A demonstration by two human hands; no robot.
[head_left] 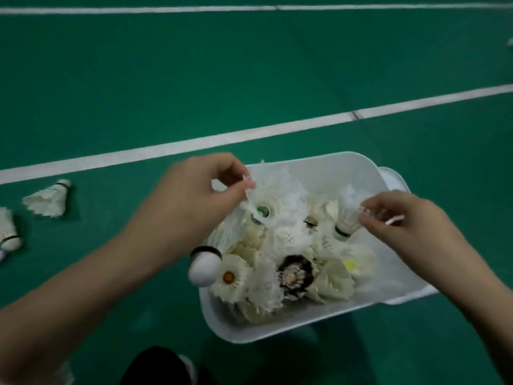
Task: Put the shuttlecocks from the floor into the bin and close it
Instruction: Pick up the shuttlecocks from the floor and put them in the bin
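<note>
Nearly full: both hands over the bin

Clearly, from the head camera, the white bin (305, 326) sits open on the green court floor (249, 79), piled high with shuttlecocks. The left hand (200, 187) pinches a feathered shuttlecock (263, 207) by the edge of its skirt, cork pointing down into the heap, just over the bin's far-left side. The right hand (394, 218) likewise pinches a second shuttlecock (347, 218) by its feathers, cork down, above the right half. Holding by the feather tips probably lets each one drop cork-first into a gap rather than crush the skirts below.

One shuttlecock (204, 266) hangs over the bin's left rim, cork outward, and looks likely to tip out unless nudged in. Two more lie on the floor to the left: one (48, 200) on its side near the white court line (249, 132), another (8, 232) at the frame's edge. A white piece behind the bin's far-right corner may be the lid (394, 180); I cannot tell for sure. Collecting seems unfinished, and closing not yet begun.
</note>
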